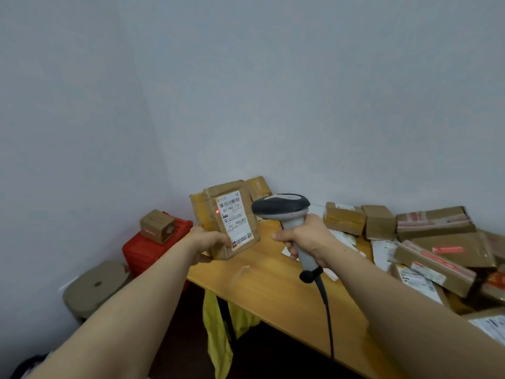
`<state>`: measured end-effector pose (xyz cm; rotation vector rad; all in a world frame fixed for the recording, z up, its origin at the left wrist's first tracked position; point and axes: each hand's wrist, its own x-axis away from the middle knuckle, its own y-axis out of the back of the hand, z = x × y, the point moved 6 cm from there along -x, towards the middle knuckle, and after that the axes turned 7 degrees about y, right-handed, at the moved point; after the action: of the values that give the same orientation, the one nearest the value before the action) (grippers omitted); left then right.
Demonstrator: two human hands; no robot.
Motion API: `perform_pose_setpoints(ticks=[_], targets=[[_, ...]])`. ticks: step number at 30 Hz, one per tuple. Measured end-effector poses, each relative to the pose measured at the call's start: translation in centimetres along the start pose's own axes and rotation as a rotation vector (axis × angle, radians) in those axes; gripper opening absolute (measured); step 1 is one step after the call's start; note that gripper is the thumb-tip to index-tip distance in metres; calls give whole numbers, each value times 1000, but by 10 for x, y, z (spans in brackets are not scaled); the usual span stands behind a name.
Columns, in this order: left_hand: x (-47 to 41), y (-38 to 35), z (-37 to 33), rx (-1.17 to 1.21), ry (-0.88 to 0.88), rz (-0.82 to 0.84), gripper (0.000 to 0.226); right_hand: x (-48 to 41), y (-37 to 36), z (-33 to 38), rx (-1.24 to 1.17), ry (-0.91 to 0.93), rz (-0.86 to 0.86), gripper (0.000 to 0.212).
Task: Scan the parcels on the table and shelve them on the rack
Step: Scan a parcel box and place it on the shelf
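While a yellow bag (216,324) hangs under the bench (273,283) edge, below both hands, the right hand (303,236) has its fingers curled round the scanner (284,212) handle. The scanner head points left at the parcel (229,222), which the left hand (210,242) grips upright by its lower corner above the bench. Right of the right fingers lies a heap of parcels (437,242); left of the left fingers, a red case (153,247) carries a small box (157,225).

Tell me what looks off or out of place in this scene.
The red dot from the scanner falls at the left edge of the label on the held parcel, below the barcode, so the aim looks off. On the table's right, parcels lie heaped and tilted.
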<state>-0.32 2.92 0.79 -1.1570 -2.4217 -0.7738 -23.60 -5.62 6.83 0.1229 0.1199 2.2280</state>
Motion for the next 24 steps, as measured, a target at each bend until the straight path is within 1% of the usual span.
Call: perform_pose_setpoints(ticks=[1,2,8,15,24], targets=[[0,9,3,-6,14,-29,68,-1,-5,3,6,6,8,22],[0,18,5,-4,24,-56,76,-2,-11,5,11,11,15,21],[-3,48,14,32,37,-101,86,-7,-35,12,35,32,55,20],[-7,66,17,27,51,-144,92,-12,-47,18,30,49,64,22],[-15,67,14,22,42,-132,88,-15,-48,23,43,49,58,21]])
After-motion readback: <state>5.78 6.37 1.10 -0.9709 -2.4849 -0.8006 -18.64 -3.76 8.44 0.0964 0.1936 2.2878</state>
